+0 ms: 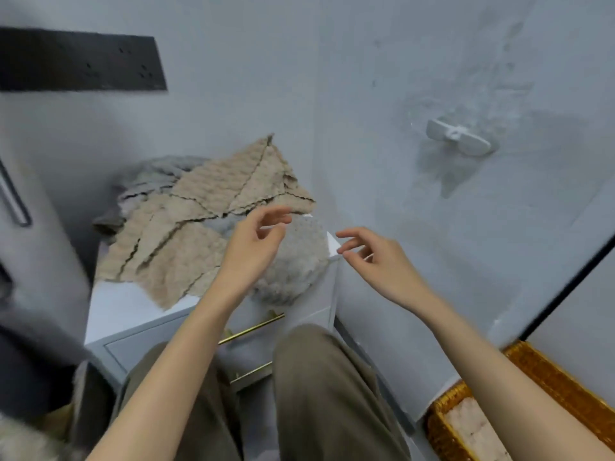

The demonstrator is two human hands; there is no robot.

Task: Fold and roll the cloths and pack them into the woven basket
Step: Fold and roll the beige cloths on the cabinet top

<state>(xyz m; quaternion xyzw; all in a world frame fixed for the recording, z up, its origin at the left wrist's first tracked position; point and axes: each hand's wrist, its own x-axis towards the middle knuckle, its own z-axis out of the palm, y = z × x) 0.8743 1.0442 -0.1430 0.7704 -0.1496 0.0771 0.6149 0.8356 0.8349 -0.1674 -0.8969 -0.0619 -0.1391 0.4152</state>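
A heap of beige cloths (199,221) with dark wavy edges lies on a white drawer cabinet (126,314), with grey cloths (156,174) bunched behind them. A crumpled grey cloth (296,267) sits at the cabinet's right front corner. My left hand (256,244) hovers over that grey cloth with relaxed, slightly curled fingers and holds nothing. Just past the cabinet's right corner, my right hand (369,257) hangs in the air, fingers loose and empty. The woven basket (539,377) stands on the floor at the lower right with a pale rolled cloth (472,430) inside.
The cabinet stands in a corner between grey walls. A white hook (459,136) is fixed to the right wall. A dark panel (80,64) hangs on the left wall. My knees in olive trousers (319,394) are close to the gold drawer handles (253,327).
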